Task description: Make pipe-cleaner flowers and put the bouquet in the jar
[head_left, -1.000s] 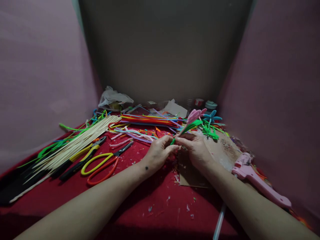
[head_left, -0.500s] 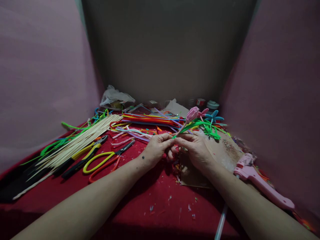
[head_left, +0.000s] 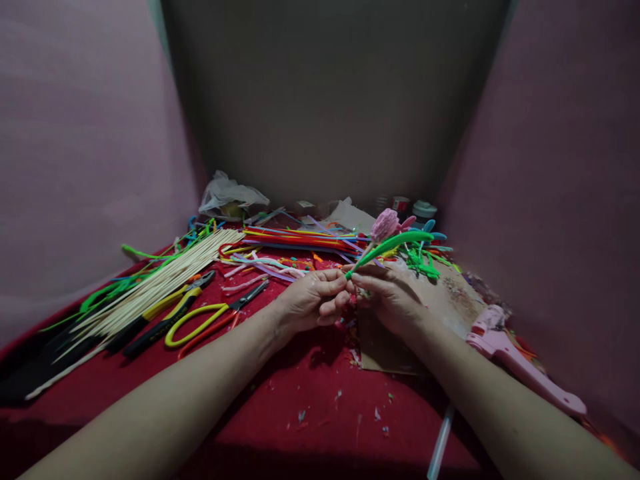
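Note:
My left hand (head_left: 313, 300) and my right hand (head_left: 387, 297) meet at the middle of the red cloth (head_left: 280, 400), fingers pinched together on the lower end of a pipe-cleaner flower. Its pink flower head (head_left: 384, 224) rises up and to the right from my fingertips. A green pipe-cleaner leaf (head_left: 393, 244) juts out beside it. The stem between my fingers is mostly hidden. Under my right hand lies a piece of brown cardboard (head_left: 440, 300).
Left: bamboo skewers (head_left: 150, 287), yellow-handled pliers (head_left: 160, 317), scissors (head_left: 210, 320) with yellow and red handles. Behind the hands lie coloured pipe cleaners (head_left: 300, 239), a blue pipe-cleaner flower (head_left: 430, 232), green scraps, a plastic bag (head_left: 227, 195). A pink glue gun (head_left: 515, 363) lies at right.
Both hands have stayed together while turning the flower. The green leaf has swung up and out to the right, and the left hand's fingers have curled more tightly.

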